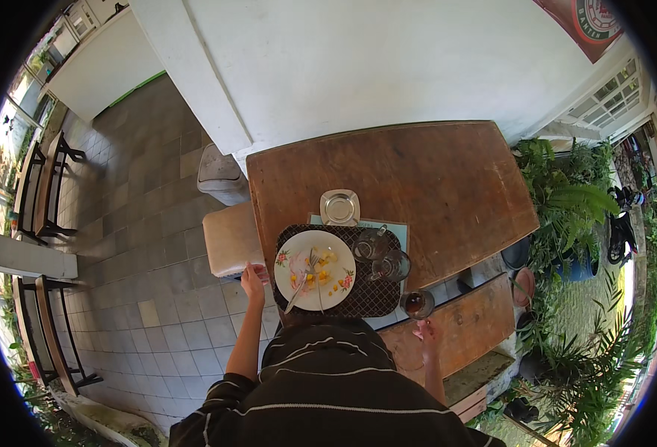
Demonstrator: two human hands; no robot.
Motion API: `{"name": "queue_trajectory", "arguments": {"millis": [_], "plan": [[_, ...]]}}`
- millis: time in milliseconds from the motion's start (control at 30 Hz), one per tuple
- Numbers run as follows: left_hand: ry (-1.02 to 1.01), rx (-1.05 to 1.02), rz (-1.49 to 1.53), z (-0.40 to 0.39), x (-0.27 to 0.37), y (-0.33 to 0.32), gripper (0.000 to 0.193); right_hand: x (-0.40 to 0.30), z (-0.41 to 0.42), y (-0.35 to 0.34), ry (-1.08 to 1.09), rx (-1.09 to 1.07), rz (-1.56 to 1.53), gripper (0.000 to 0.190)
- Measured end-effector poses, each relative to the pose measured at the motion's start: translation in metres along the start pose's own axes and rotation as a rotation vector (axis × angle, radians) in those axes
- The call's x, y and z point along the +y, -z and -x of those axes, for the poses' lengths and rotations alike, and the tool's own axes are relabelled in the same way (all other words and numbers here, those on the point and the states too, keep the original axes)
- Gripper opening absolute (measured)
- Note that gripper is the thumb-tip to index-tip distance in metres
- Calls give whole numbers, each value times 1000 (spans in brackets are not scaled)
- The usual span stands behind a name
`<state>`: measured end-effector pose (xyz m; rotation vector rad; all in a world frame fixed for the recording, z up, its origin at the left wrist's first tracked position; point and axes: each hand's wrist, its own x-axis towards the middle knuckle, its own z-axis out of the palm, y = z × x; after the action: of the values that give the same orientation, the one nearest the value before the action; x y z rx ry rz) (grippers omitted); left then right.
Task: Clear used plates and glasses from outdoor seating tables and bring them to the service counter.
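Note:
My left hand (255,277) is empty, its fingers loosely apart, just left of a patterned tray (370,299). On the tray sits a floral plate (315,237) with yellow and pale food pieces, a fork (312,261) and a spoon (292,300). Two glass mugs, one upper (366,246) and one lower (393,265), stand at the tray's right side. My right hand (427,331) has its fingers at the near side of a glass (417,305) with dark liquid, seemingly gripping it, beyond the table's near-right edge. A square ashtray (339,207) lies above the tray.
The wooden table (390,167) meets a white wall (362,67). A cushioned stool (230,240) and a grey lidded bin (222,174) stand left of it. A wooden bench (462,329) lies to the right, near potted plants (568,195). A pale blue sheet (401,230) lies partly under the tray.

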<state>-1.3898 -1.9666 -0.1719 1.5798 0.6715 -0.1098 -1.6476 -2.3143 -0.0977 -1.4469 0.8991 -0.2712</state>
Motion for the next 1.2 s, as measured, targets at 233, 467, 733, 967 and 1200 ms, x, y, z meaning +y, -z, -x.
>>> {"name": "queue_trajectory", "arguments": {"millis": [233,467,733,967,1200], "plan": [[-8,-13,41,5,-1,-1,45,-33,-3,-16,-71,-177,-39,21],[23,14,15,10,-4,7,45,-13,-14,-53,-81,-370,-95,13],[-66,-3,-58,13,-10,9,44,-5,-24,-70,-45,-416,25,10],[-222,-69,-280,10,-20,-1,43,-17,-32,-67,-49,-596,215,12],[-343,-90,-546,20,6,-19,46,-37,-35,-57,-47,-466,245,17]]}}
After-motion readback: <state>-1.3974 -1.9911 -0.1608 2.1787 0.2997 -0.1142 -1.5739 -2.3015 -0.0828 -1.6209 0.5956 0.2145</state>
